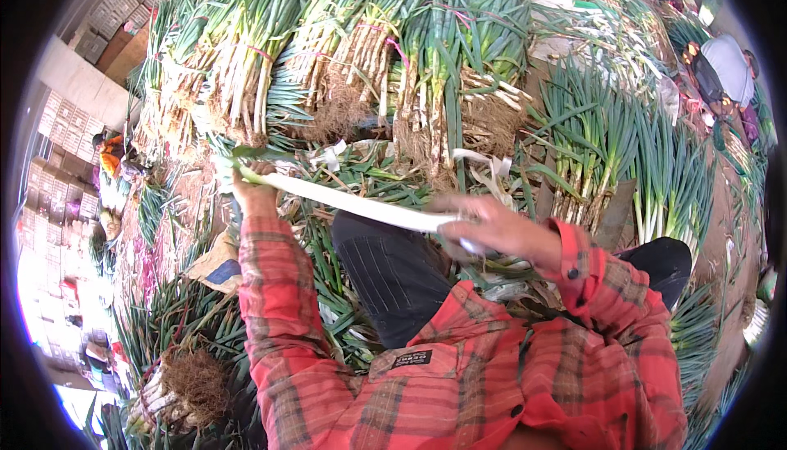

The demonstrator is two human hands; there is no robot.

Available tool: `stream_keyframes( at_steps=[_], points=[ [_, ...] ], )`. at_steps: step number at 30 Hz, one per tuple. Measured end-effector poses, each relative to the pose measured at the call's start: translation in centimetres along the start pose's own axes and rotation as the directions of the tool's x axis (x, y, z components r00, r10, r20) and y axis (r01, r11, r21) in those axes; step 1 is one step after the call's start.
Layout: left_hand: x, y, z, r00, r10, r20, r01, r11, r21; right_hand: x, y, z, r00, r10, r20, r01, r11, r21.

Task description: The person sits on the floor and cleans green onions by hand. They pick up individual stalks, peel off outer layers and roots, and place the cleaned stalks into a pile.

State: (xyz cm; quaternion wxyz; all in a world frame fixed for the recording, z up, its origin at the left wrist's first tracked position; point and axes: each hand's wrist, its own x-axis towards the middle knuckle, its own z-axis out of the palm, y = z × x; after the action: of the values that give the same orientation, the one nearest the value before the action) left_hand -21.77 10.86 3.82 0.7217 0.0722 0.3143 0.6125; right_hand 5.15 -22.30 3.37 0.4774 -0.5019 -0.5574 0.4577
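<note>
A long white scallion stalk (350,199) runs across in front of me, above my bent knees. My left hand (254,189) grips it near its green end, with the leaves pointing away to the left. My right hand (486,225) is at the white lower end, blurred; its fingers lie about the stalk's tip, and whether they press on it is not clear. A small pale thing, too blurred to name, shows just under the right fingers. Loose green leaves and peeled skins (381,170) lie on the ground beyond and below the stalk.
Tied scallion bundles with roots (246,81) lie in a row ahead. Cleaned scallions (664,173) stand at the right, near my knee. A rooted bundle (178,391) lies at lower left. People sit at far left (110,155) and far right (728,72). Stacked crates (61,124) stand left.
</note>
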Motion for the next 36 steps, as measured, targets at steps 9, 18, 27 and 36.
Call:
stream_keyframes(
  at_steps=[9, 18, 27, 36],
  points=[
    [1.5, -3.3, -2.2, 0.995, -0.089, -0.04, 0.092, 0.99, 0.106, -8.3, -2.4, 2.1, 0.878, 0.476, -0.043, -0.355, 0.709, 0.609],
    [6.6, 11.1, -8.7, 0.835, 0.49, -0.251, -0.453, 0.871, 0.192, -17.1, -0.4, -3.3, 0.694, 0.449, -0.563, 0.059, 0.744, 0.665],
    [1.5, 1.6, -4.1, 0.894, 0.379, -0.239, -0.368, 0.925, 0.093, -3.9, -1.3, 0.7, 0.913, -0.399, -0.082, 0.176, 0.568, -0.804],
    [-8.6, -17.3, 3.4, 0.958, -0.209, 0.194, 0.168, 0.963, 0.209, 0.7, 5.4, 0.9, 0.949, 0.097, -0.3, -0.156, 0.971, -0.18]
  ],
)
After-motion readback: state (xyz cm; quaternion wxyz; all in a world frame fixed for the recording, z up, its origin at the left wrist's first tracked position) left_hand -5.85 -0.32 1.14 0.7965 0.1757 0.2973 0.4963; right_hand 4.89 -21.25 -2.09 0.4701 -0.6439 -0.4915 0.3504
